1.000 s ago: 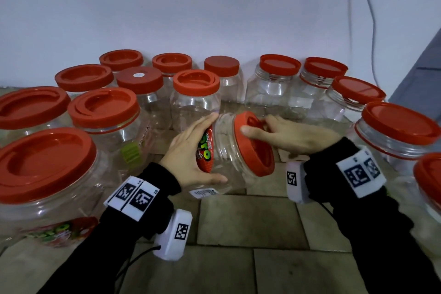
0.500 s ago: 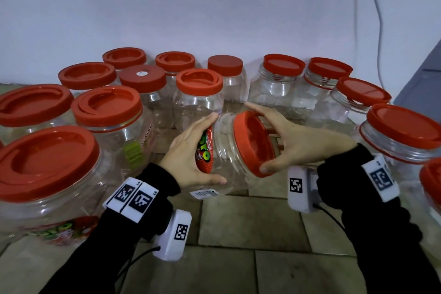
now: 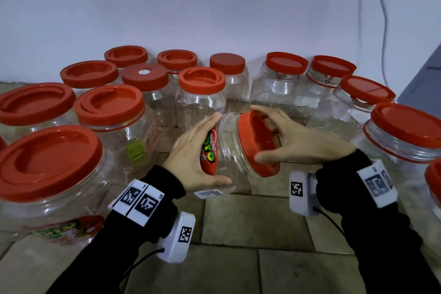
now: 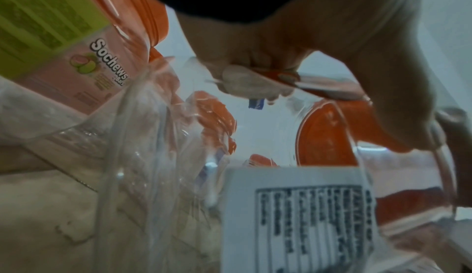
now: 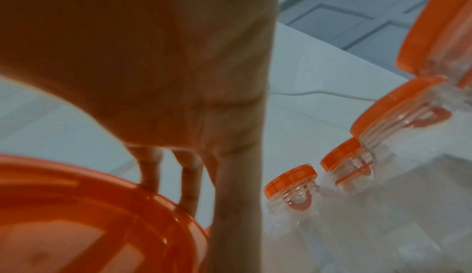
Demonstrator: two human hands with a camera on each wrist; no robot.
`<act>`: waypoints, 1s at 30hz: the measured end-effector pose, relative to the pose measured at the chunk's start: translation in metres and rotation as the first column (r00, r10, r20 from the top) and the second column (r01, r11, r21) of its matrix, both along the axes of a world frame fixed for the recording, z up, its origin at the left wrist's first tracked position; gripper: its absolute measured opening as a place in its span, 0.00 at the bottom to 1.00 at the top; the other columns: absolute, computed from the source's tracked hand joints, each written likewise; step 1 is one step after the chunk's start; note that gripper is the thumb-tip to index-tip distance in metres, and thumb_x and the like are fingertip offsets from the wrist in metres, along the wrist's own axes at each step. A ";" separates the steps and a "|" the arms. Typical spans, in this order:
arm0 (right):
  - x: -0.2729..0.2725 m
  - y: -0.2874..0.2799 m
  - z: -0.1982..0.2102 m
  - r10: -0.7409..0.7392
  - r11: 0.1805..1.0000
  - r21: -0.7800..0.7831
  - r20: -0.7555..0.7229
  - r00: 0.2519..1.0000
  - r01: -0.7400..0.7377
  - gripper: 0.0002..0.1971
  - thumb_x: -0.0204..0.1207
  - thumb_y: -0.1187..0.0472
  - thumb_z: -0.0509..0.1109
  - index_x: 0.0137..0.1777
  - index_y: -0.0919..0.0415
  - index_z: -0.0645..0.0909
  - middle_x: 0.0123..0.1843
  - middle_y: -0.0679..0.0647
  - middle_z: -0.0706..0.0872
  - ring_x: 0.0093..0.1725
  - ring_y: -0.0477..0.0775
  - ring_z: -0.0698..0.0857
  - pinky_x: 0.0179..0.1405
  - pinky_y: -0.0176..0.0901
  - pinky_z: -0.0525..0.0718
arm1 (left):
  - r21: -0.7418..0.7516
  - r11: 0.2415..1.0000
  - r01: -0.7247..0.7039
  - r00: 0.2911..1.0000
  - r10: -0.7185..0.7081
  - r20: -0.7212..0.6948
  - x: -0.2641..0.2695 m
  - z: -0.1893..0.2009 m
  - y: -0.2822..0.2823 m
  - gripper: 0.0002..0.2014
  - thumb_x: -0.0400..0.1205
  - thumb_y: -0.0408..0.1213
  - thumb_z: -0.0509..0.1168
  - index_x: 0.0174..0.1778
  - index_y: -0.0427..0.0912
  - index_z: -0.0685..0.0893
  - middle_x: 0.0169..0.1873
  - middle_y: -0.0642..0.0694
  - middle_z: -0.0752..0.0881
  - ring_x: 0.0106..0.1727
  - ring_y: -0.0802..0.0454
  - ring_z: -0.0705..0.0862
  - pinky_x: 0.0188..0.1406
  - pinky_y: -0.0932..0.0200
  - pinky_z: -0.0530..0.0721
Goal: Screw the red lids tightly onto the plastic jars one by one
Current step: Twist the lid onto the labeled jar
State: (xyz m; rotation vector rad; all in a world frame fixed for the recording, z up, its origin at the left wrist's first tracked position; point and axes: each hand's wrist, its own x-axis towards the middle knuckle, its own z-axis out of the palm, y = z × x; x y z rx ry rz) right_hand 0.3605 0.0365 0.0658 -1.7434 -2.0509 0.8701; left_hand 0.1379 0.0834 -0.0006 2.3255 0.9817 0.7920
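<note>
Both hands keep their grip — left hand (image 3: 191, 157) around the tilted clear plastic jar (image 3: 229, 150), right hand (image 3: 298, 141) re-spread, thumb under its round red lid (image 3: 259, 143).

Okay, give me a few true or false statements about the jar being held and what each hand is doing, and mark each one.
1. The held jar is tipped on its side. True.
2. The left hand grips the red lid. False: it holds the jar's body; the right hand grips the lid.
3. The held jar carries a red label. True.
4. The held jar is full of sweets. False: it looks empty.
5. The jars standing behind have blue lids. False: red.
</note>
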 end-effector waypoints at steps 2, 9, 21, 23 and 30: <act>-0.009 0.001 0.001 -0.126 0.991 -0.039 -0.009 0.992 0.125 0.49 0.55 0.28 0.60 0.78 0.43 0.53 0.66 0.49 0.71 0.59 0.54 0.81 0.44 0.46 0.86 | 0.002 1.000 -0.012 1.000 0.012 -0.022 0.002 0.000 0.000 0.57 0.51 0.70 0.67 0.74 0.67 0.44 0.77 0.56 0.58 0.78 0.54 0.56 0.75 0.37 0.56; 0.010 -0.005 -0.004 0.075 0.995 -0.057 -0.041 0.996 -0.078 0.61 0.56 0.51 0.82 0.78 0.36 0.39 0.78 0.38 0.52 0.75 0.41 0.61 0.69 0.39 0.66 | -0.003 1.000 0.012 1.000 -0.012 0.014 -0.001 0.000 0.004 0.57 0.52 0.69 0.68 0.75 0.64 0.46 0.73 0.61 0.57 0.76 0.57 0.56 0.75 0.38 0.58; 0.010 -0.003 -0.003 0.043 0.998 -0.049 0.024 0.999 -0.041 0.63 0.55 0.43 0.82 0.78 0.36 0.36 0.80 0.41 0.50 0.76 0.44 0.61 0.71 0.39 0.65 | 0.090 0.996 0.010 0.998 -0.005 -0.061 0.002 -0.002 0.001 0.57 0.53 0.71 0.65 0.74 0.65 0.41 0.72 0.69 0.49 0.73 0.66 0.52 0.76 0.40 0.54; 0.008 0.000 -0.003 0.039 0.999 0.008 0.023 0.999 -0.040 0.57 0.57 0.44 0.80 0.79 0.37 0.43 0.76 0.41 0.54 0.73 0.45 0.65 0.61 0.34 0.72 | 0.097 0.995 0.003 0.999 0.002 -0.054 0.001 -0.002 0.001 0.57 0.54 0.72 0.65 0.74 0.65 0.41 0.71 0.70 0.48 0.72 0.69 0.50 0.74 0.45 0.52; 0.002 0.008 -0.003 -0.115 0.991 -0.070 0.038 0.993 0.117 0.51 0.54 0.24 0.62 0.78 0.42 0.53 0.72 0.52 0.72 0.61 0.50 0.81 0.58 0.46 0.81 | 0.115 0.993 0.000 0.994 0.012 -0.105 0.004 -0.001 0.004 0.57 0.53 0.73 0.63 0.74 0.66 0.38 0.76 0.63 0.51 0.75 0.63 0.50 0.77 0.40 0.53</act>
